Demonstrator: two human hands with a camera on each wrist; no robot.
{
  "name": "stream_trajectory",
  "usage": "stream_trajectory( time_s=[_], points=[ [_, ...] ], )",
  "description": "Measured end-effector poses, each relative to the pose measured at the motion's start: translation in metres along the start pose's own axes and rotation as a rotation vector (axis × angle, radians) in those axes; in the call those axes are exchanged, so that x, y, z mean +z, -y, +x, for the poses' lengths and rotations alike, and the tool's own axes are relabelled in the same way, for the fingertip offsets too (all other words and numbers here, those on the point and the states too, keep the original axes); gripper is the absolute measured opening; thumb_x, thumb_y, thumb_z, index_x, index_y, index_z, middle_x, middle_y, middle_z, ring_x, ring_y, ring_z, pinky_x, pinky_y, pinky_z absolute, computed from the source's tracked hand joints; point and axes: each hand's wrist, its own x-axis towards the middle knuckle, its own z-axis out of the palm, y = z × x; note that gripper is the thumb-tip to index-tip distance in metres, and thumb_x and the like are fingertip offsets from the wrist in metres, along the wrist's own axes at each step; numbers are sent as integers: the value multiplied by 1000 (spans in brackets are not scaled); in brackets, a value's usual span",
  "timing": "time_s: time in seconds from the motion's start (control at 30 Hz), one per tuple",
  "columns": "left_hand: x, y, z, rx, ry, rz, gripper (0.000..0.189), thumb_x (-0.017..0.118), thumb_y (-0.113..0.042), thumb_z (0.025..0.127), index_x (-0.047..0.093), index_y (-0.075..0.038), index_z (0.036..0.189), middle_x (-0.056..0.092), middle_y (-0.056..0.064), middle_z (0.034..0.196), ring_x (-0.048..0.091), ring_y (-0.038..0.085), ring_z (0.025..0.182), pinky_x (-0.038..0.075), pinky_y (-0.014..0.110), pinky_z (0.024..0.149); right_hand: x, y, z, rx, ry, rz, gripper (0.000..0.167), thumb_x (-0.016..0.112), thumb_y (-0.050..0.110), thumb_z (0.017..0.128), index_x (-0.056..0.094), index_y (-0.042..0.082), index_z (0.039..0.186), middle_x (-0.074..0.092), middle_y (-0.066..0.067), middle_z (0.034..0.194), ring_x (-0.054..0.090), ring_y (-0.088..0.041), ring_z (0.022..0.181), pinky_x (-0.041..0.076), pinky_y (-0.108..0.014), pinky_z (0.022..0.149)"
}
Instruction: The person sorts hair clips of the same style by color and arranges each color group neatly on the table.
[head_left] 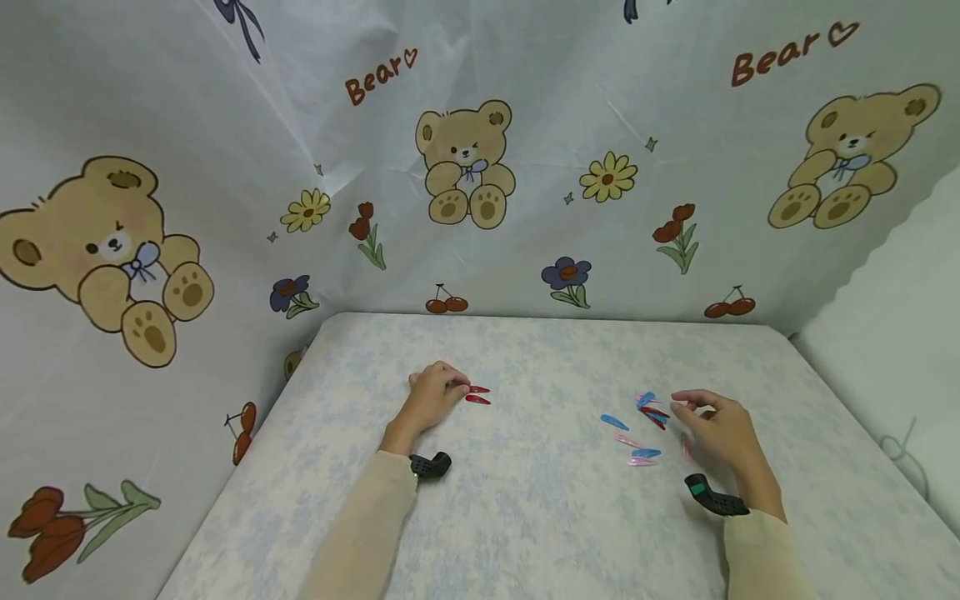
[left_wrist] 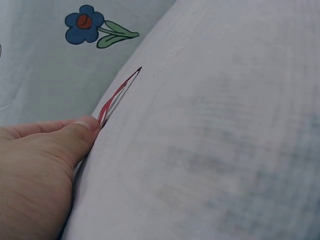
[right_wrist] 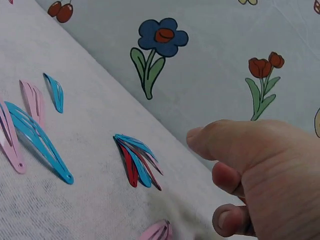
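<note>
- Two sleeved forearms over bench (head_left: 540, 517). L one comes in from near edge, slants fwd & R; wrist low, fingertips pointing R.
- L grip (head_left: 429, 402): thumb + fingertip pinched on L end of upper red clip (head_left: 481, 389). Clip on or barely above bench, can't tell which.
- Lower red clip (head_left: 477, 400): just nearside of upper, roughly parallel, on bench.
- Step in hand, prob.: setting upper clip beside its mate. To do well: light pinch, end only; lay flat, then part fingers & lift straight up so neither clip drags.
- Well R of these: blue clip (head_left: 614, 422), pink clip (head_left: 627, 440), second blue clip (head_left: 646, 453) close above another pink one (head_left: 642, 462).
- Mixed clump (head_left: 654, 417), red/blue/pink, overlapping. Best worked by one free end; neighbours may snag & come along.
- R grip (head_left: 716, 425): nothing held, fingers loosely bent, hovering just R of clump. Pink clip (head_left: 686, 447) on bench nearside of fingertips; mind the palm.
- R forearm: from near edge, leaning fwd & slightly L, fingers pointing L.
</note>
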Motion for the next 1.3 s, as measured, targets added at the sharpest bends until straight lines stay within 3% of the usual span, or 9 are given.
stream_trajectory(
  time_s=[0.33,0.5,1.0,1.3],
  points=[
    [0,1,0,-15,0,4,11,66,-37,97,75,-32,101,62,-9,106,57,13,100,26,46,94,1,-13,-2,31,91,31,45,61,53,96,71,16,120,62,-7,100,49,-18,84,41,-26,65],
    [-2,1,0,-20,-12,2,10,67,-36,97,75,-32,101,62,-9,105,57,12,98,26,45,92,6,-17,5,-18,113,-15,42,62,51,96,72,16,119,63,-7,99,52,-20,85,42,-29,67],
    [-1,-1,0,-20,2,-16,10,68,-36,96,75,-31,101,62,-8,105,58,14,100,26,47,94,14,-14,7,-63,70,-168,25,72,33,93,77,15,110,67,-4,86,52,-19,74,35,-31,64],
    [0,0,0,-25,9,-10,10,67,-37,96,75,-33,100,62,-10,105,58,12,98,26,46,93,16,-10,7,-14,77,-194,31,72,40,92,79,15,109,72,-17,105,63,-31,87,44,-39,65]
  ],
)
